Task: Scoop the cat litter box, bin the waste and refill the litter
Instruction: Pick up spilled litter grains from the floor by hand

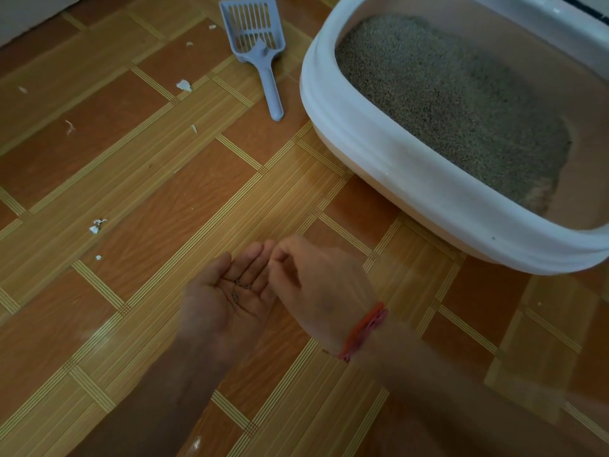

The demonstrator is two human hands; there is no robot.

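Note:
A white litter box (389, 166) stands on the floor at the upper right, holding grey-brown litter (454, 100) heaped toward its far and left side; bare tray bottom shows at the near right end. A pale blue slotted scoop (260, 51) lies on the floor left of the box, handle pointing toward me. My left hand (227, 291) is held palm up low in the middle, with a few dark litter grains on the palm. My right hand (316, 278) sits just to its right, back toward the camera, fingers curled down at the left palm's edge.
The floor is brown and tan patterned tile. Small white scraps (184, 84) lie scattered on the tiles at the left (96, 225). A white wall base (29, 14) runs along the top left corner. A red thread band (362, 331) circles my right wrist.

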